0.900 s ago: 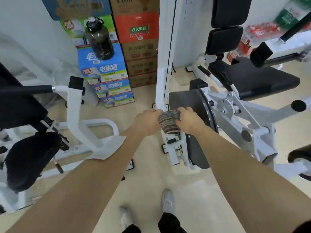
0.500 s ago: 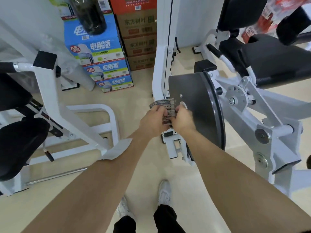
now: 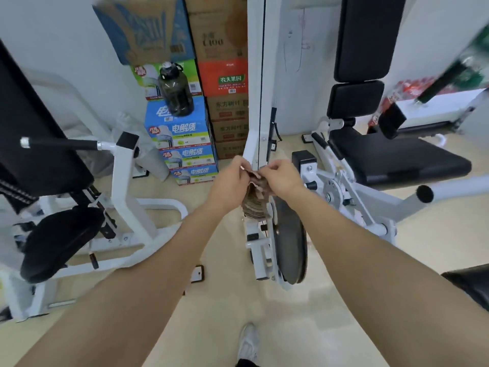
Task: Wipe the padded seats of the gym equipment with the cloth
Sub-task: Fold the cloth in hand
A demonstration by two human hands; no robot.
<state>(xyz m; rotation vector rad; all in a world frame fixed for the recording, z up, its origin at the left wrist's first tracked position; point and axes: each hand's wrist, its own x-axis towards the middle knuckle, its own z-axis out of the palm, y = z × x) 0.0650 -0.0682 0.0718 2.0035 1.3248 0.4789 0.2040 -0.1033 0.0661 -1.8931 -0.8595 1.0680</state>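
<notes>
Both hands are raised in front of me with a striped brownish cloth between them. My left hand and my right hand each pinch its upper edge, and the cloth hangs down between the wrists. To the right is a black padded seat on a white machine, with a black back pad and a smaller pad above it. At the lower left sits another black padded seat on a second white machine. Neither hand touches a seat.
A white upright post and a dark round disc of the right machine stand just behind my hands. Stacked drink cartons with a dark water jug line the back wall. A handle bar juts out at left. Beige floor lies underfoot.
The hands with the cloth have lifted and the cloth now hangs more vertically between them. The camera has tilted up, bringing the back pads and upper cartons back into view.
</notes>
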